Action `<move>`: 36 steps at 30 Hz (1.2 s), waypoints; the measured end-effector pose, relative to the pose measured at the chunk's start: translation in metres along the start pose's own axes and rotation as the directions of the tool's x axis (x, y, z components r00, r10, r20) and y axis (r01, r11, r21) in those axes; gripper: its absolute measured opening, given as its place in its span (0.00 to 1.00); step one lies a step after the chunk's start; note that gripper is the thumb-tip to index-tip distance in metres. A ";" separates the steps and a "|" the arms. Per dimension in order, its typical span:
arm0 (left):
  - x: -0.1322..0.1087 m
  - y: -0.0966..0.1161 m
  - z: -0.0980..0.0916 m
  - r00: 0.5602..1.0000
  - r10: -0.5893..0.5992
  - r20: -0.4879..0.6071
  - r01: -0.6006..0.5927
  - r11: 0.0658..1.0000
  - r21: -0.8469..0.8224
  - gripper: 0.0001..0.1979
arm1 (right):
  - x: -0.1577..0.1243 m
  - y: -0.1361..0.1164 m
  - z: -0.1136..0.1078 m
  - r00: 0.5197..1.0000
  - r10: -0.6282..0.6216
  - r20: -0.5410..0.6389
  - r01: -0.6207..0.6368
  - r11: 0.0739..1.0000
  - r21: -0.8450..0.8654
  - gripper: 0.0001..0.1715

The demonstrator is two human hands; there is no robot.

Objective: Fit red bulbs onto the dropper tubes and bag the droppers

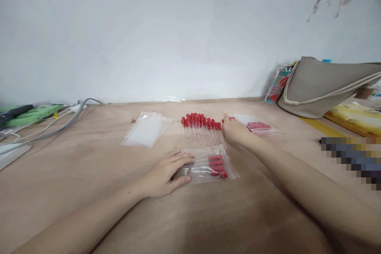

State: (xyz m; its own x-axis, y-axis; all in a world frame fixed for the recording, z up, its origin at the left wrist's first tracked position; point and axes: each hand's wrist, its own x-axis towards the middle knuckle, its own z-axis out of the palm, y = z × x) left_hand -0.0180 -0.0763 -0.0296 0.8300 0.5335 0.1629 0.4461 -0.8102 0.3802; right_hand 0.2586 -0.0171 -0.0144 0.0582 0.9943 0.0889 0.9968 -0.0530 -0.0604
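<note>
A clear zip bag (202, 166) with several red-capped droppers lies flat at the centre of the table. My left hand (166, 172) rests with spread fingers on its left end. Behind the bag, several loose droppers with red bulbs (195, 118) lie in a row. At the right end of that row is my right hand (232, 127), fingers bent together around a red-bulbed piece, partly hidden. Just right of it lie filled bags with red bulbs (258, 126). A stack of empty clear bags (146, 130) sits left of the loose droppers.
At the right are a grey-beige bag (324, 85), a colourful package (278, 85) and a yellow packet (355, 119). Grey and white cables (64, 126) and a green item (37, 117) occupy the left. A pale wall (178, 35) stands behind the table (119, 214).
</note>
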 end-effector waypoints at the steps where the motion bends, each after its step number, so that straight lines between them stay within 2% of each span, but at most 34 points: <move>1: 0.000 0.000 0.000 1.000 -0.001 0.002 0.001 1.000 0.000 0.22 | -0.004 0.005 -0.006 1.000 0.001 -0.017 0.001 0.998 0.065 0.31; 3: 0.000 0.001 -0.001 1.000 0.003 0.001 -0.003 1.000 0.002 0.22 | -0.016 0.015 -0.019 0.999 0.008 -0.046 0.005 0.956 0.293 0.34; 4: 0.000 0.001 -0.001 1.000 0.004 0.000 -0.004 1.000 0.002 0.22 | -0.023 0.021 -0.023 1.000 0.003 -0.026 0.009 0.896 0.444 0.34; 6: 0.000 0.000 -0.001 1.000 0.009 -0.003 -0.009 1.000 0.003 0.22 | -0.038 0.028 -0.025 0.998 -0.050 0.048 -0.003 0.660 0.751 0.33; 8: 0.000 0.000 -0.001 1.000 0.009 -0.005 -0.009 1.000 0.003 0.22 | -0.051 0.030 -0.018 1.000 -0.008 0.007 -0.004 0.401 0.916 0.33; 10: 0.000 -0.001 0.000 1.000 0.010 -0.009 -0.010 1.000 0.003 0.22 | -0.060 0.027 -0.004 0.991 0.105 -0.077 0.053 0.221 0.974 0.32; 14: -0.001 -0.002 0.001 1.000 0.013 -0.017 -0.013 1.000 0.002 0.22 | -0.068 0.015 0.019 0.949 0.284 -0.134 0.129 0.037 0.991 0.32; 16: -0.001 -0.001 0.001 1.000 0.012 -0.016 -0.012 1.000 0.002 0.22 | -0.071 0.010 0.024 0.950 0.293 -0.108 0.121 -0.029 0.992 0.32; 20: -0.001 -0.001 0.002 1.000 0.013 -0.016 -0.013 1.000 0.005 0.26 | -0.080 0.011 0.026 0.985 0.172 -0.002 0.027 -0.142 0.990 0.30; 23: -0.001 -0.002 0.002 1.000 0.011 -0.015 -0.011 1.000 0.009 0.27 | -0.083 0.023 0.025 0.995 0.067 0.080 -0.071 -0.124 0.990 0.26; 27: -0.001 -0.002 0.003 1.000 -0.003 -0.010 0.003 1.000 0.015 0.27 | -0.079 0.041 0.022 0.980 -0.067 0.186 -0.183 0.046 0.982 0.22; 31: -0.001 -0.001 0.002 1.000 -0.004 -0.012 0.004 1.000 0.017 0.27 | -0.078 0.044 0.017 0.950 -0.209 0.230 -0.188 0.205 0.961 0.23; 36: -0.001 0.000 0.001 1.000 -0.014 -0.001 0.014 1.000 0.018 0.27 | -0.077 0.034 0.015 0.868 -0.418 0.267 -0.188 0.221 0.957 0.23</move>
State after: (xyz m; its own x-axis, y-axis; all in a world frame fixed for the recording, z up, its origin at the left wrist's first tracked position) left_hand -0.0190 -0.0769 -0.0306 0.8233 0.5449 0.1588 0.4636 -0.8070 0.3660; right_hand 0.2871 -0.0944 -0.0382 -0.3806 0.9102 -0.1632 0.1563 -0.1106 -0.9815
